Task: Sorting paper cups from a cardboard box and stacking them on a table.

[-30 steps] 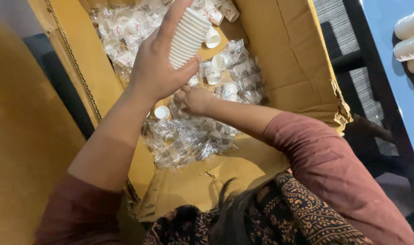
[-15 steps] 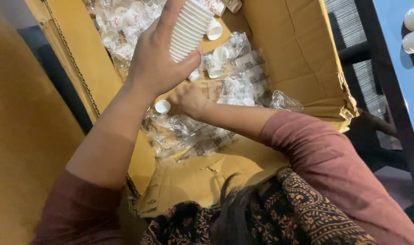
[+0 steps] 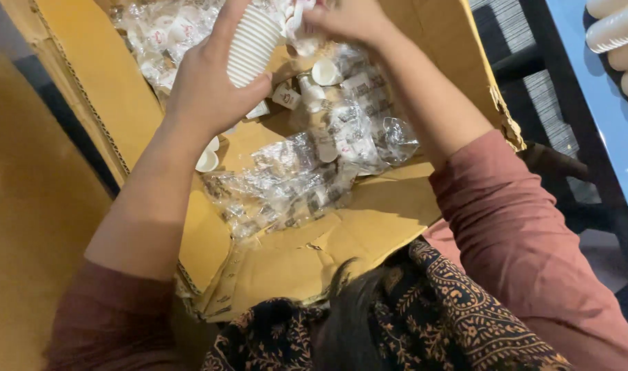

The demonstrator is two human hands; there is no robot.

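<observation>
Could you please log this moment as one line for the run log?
left hand: holds stack of white cups | right hand: at stack top, grip unclear | below: cardboard box of plastic-wrapped cups

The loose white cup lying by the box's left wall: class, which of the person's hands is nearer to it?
Left. The left hand, gripping a stack of ribbed cups, sits just above that loose cup; the right hand is farther away.

the left hand (image 3: 214, 86) is raised in front of the body, back toward the camera, fingers curled closed and the thumb pressed round in a firm grasp. its forearm is bare, running down and left to a rolled reddish sleeve. the right hand (image 3: 348, 19) sits higher, near the top edge, partly cut off, fingers bunched in a pinch. the right forearm slants down and right, elbow bent, into a reddish sleeve.
</observation>
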